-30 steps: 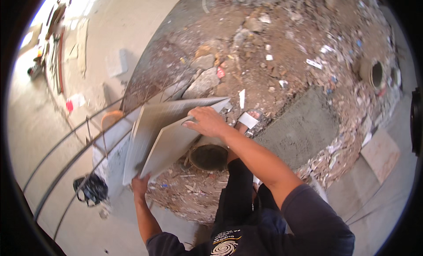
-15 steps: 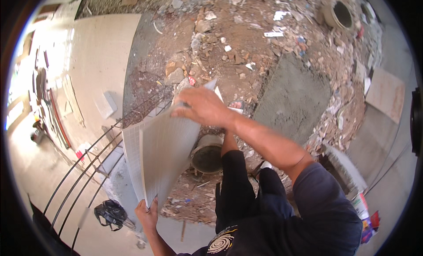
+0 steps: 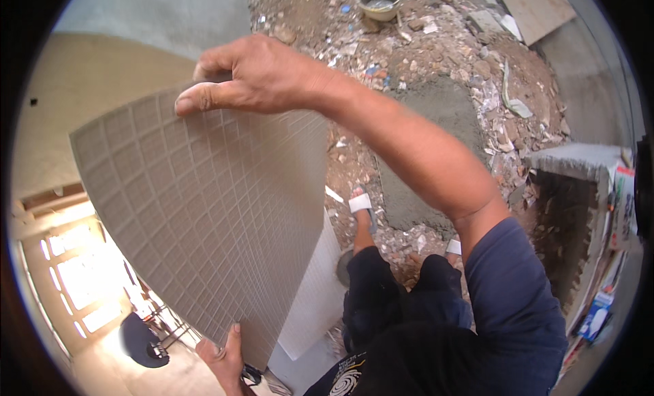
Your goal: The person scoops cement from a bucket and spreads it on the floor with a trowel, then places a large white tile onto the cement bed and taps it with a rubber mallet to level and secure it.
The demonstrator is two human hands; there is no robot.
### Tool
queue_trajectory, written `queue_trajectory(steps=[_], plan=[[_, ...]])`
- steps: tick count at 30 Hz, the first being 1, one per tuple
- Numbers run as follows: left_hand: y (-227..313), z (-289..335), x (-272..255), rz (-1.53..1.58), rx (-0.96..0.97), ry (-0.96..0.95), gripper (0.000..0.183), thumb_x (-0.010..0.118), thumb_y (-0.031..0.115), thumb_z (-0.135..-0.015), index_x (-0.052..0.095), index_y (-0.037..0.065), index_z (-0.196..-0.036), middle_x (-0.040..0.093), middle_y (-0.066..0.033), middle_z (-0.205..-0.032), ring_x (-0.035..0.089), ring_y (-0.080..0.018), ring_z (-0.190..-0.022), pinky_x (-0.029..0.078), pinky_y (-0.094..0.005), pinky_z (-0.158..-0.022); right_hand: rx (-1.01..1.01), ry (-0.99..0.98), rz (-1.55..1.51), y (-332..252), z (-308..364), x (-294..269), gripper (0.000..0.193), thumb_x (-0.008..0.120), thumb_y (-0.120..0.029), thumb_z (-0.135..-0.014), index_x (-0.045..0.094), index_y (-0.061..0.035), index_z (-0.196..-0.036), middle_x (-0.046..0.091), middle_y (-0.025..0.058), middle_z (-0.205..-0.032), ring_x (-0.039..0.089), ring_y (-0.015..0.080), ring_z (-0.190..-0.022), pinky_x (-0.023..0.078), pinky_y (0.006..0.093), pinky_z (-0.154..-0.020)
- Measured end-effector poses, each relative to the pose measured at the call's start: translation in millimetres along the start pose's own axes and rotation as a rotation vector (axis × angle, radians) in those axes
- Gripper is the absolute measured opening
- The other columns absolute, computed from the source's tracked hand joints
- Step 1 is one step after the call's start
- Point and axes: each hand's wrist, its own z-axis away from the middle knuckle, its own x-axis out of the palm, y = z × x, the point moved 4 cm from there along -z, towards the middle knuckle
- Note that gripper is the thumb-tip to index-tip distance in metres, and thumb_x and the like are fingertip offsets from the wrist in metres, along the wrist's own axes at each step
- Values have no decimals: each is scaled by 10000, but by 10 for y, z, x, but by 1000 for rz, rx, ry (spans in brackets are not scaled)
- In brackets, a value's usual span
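Note:
A large floor tile (image 3: 225, 212) stands tilted up in front of me, its grey-brown back with raised grid lines facing my side. My right hand (image 3: 248, 75) grips its upper edge, thumb on the gridded back and fingers over the far side. Low on the tile, my left hand (image 3: 228, 358) holds the bottom edge with the thumb against the back. Behind its lower right side shows a second, paler tile (image 3: 315, 294), partly hidden. To the right of the held tile lies a smoothed bed of wet grey mortar (image 3: 436, 123) on the rubble ground.
Broken rubble (image 3: 415, 48) covers the ground around the mortar. A bucket (image 3: 379, 2) sits at the far edge, and a dark round container (image 3: 344, 268) is half hidden by my leg. A board (image 3: 538, 13) leans at the far right. A concrete-edged opening (image 3: 565, 212) lies to my right.
The tile has been raised and turned, so its gridded back now fills much of the left side. Both hands keep hold of it. My view has swung, and the paler tile shows apart behind.

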Motion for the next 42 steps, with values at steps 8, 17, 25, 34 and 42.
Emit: queue_trajectory(steps=[8, 17, 25, 34, 42], plan=[[990, -122, -589, -228, 511, -84, 211, 708, 49, -759, 666, -70, -928, 695, -92, -814, 630, -173, -734, 507, -329, -717, 76, 281, 280, -1159, 958, -1651, 681, 753, -667, -722, 608, -3, -682, 585, 130, -619, 586, 223, -600, 480, 364, -600], [1335, -890, 330, 248, 565, -336, 203, 678, 34, -797, 686, -11, -995, 711, -97, -854, 655, -172, -808, 500, -314, -775, -90, 90, 636, -2937, 2464, -1861, 268, 736, -267, -864, 682, -5, -838, 603, 170, -650, 604, 317, -582, 461, 399, -543], [2234, -1451, 1175, 354, 845, 2, 388, 757, 192, -856, 618, -17, -1151, 600, -112, -1225, 565, -202, -1104, 442, -318, -944, 74, 400, 926, -3454, 2924, -1995, 383, 744, -319, -858, 598, -24, -664, 503, 147, -521, 522, 292, -448, 409, 396, -459], [3713, 2204, 2797, 1038, 507, -751, 1257, 832, 354, -723, -35, -139, -1487, 6, -355, -1569, 26, -438, -1486, 115, -435, -1216, 240, 500, 1306, -2868, 2987, -2276, 409, 704, -361, -899, 623, -13, -700, 460, 91, -500, 436, 139, -438, 372, 335, -445], [4109, 2452, 3721, 924, 349, -736, 1148, 702, 415, -825, -48, -168, -1468, 31, -434, -1518, 67, -529, -1446, 175, -467, -1189, 549, 518, 1359, -1671, 3692, -2624, 508, 600, -475, -939, 553, -90, -610, 521, 45, -462, 521, 182, -406, 408, 345, -405]])
